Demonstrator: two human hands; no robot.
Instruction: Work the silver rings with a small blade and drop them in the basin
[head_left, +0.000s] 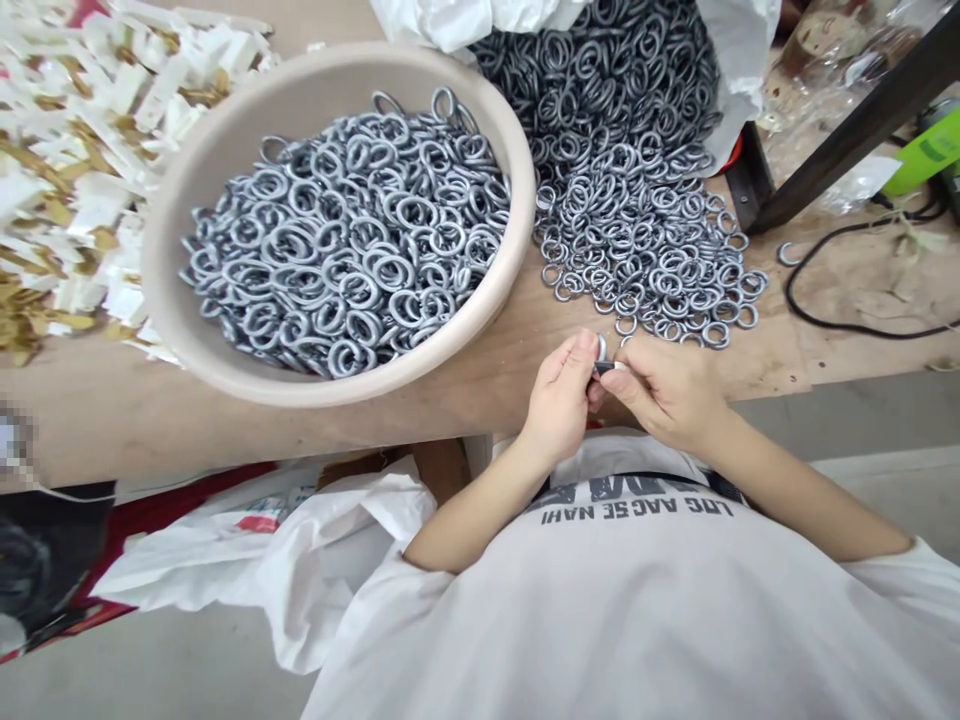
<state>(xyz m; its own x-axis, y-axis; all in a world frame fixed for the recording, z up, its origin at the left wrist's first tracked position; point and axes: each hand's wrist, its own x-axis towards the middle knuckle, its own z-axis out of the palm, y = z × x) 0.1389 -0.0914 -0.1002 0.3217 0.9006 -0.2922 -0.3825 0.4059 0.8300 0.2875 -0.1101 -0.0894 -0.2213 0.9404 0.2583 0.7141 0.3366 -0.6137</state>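
Note:
My left hand (561, 395) is closed at the table's front edge, its thumb and fingers pinching a grey ring (602, 347). Against it, my right hand (671, 388) is closed too, with a small dark piece (604, 367) at its thumb tip; fingers cover most of that piece, so its kind is unclear. Just beyond the hands spreads a loose pile of grey rings (645, 230). To the left, a large beige basin (517, 180) holds many more silver-grey rings (360, 240).
Behind the loose rings lies an open white sack (739, 60) of darker rings. White and gold pieces (82, 150) heap at far left. A dark metal bar (847, 125), black cable (847, 322) and clear plastic bags (825, 120) are at right. A white bag (322, 560) hangs below the table.

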